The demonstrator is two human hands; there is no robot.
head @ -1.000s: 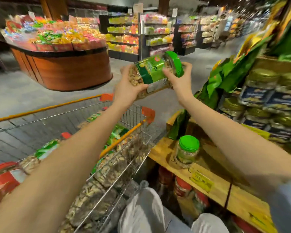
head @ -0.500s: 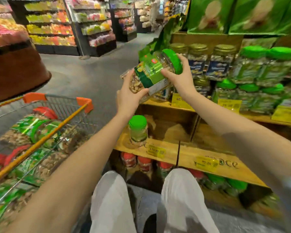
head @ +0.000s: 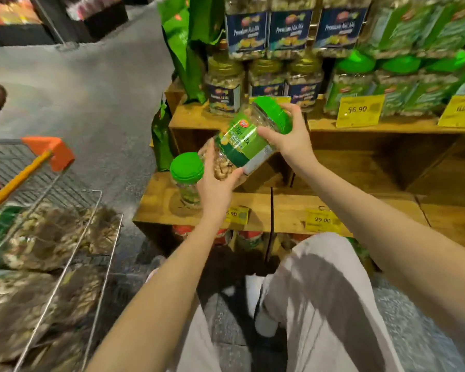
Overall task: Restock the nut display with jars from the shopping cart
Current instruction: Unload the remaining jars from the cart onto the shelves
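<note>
I hold a clear nut jar with a green lid and green label, tilted with the lid up and to the right, above the wooden display shelf. My left hand cups its base from below. My right hand grips the lid end. Another green-lidded jar stands upright on the shelf's left end, just left of my left hand. The shopping cart at the left holds several more nut jars.
Upper shelves carry rows of blue-labelled jars and green-lidded jars, with yellow price tags below. Red-lidded jars stand under the lower shelf. My legs in light trousers are in front of the display.
The view has swung right and down, from the aisle to the display. Both hands have brought the jar lower, close above the lower shelf beside the standing jar.
</note>
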